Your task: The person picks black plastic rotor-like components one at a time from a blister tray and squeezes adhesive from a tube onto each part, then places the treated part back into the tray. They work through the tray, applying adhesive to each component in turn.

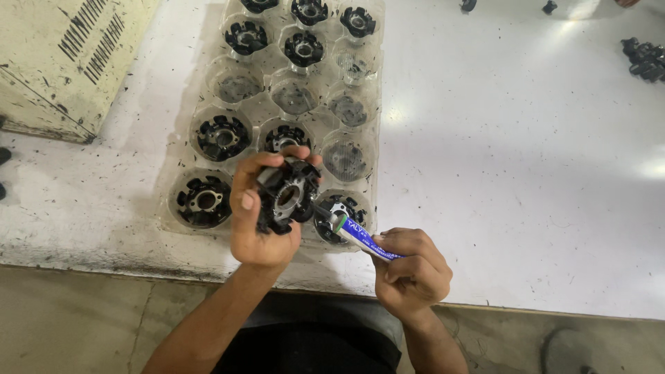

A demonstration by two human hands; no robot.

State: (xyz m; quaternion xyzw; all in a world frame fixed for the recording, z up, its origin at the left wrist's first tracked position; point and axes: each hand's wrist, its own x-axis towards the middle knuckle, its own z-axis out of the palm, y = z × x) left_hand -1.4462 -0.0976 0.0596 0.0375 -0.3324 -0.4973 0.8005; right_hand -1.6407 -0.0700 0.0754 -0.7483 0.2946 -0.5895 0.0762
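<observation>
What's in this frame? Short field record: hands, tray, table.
left hand: grips black ring-shaped part, lifted above the tray
right hand: holds blue-and-white tube, nozzle at the part
tray: clear plastic, round pockets; some hold black parts, some empty
table: white, scuffed; loose black parts at far right
left edge: beige box

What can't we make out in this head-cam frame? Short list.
- Head view: the tube nozzle tip, hidden where it meets the black round part.
- Whether anything comes out of the tube: too small to tell.
- Back of the black part, covered by the left hand.
- Rear of the tube, hidden inside the right hand.
- Top row of the clear tray, cut by the upper edge.
- Dark parts at far right: too small, cut by the edge.
</observation>
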